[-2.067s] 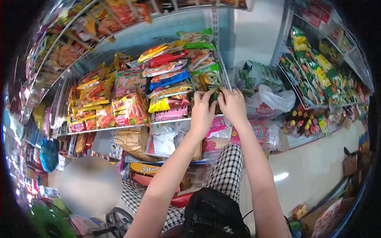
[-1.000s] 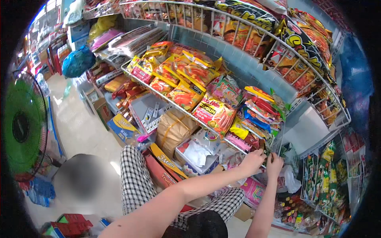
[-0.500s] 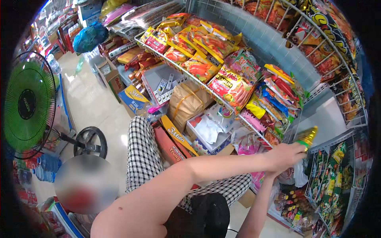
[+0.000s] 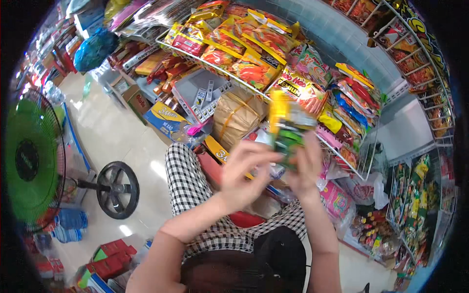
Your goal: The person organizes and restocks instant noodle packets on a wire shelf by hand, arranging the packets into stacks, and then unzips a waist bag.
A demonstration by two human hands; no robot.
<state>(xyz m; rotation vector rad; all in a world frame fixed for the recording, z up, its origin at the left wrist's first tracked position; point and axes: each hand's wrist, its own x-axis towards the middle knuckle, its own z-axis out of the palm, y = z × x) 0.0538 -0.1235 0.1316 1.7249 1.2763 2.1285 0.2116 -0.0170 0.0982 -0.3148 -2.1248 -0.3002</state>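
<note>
A small shiny packet (image 4: 288,129), yellow at the top and dark green below, is held upright in front of me, blurred by motion. My right hand (image 4: 306,168) grips its lower right side. My left hand (image 4: 246,168) is at its lower left, fingers bent and apart, the fingertips at or near the packet's edge; blur hides whether they touch. Behind the packet is a wire rack (image 4: 215,66) filled with yellow and red noodle packets (image 4: 256,68). A larger red and yellow noodle bag (image 4: 312,97) stands just behind the packet's top right.
Below the rack are a brown paper-wrapped bundle (image 4: 237,117) and a blue and yellow carton (image 4: 166,119). A green fan (image 4: 31,151) and a black wheel-shaped base (image 4: 117,189) stand left. Green and yellow packets hang in a rack (image 4: 415,205) at right.
Both hands have moved left from the right end of the rack to the middle, bringing the packet along. The left hand held it before; now the right hand grips it. The view shifted slightly.
</note>
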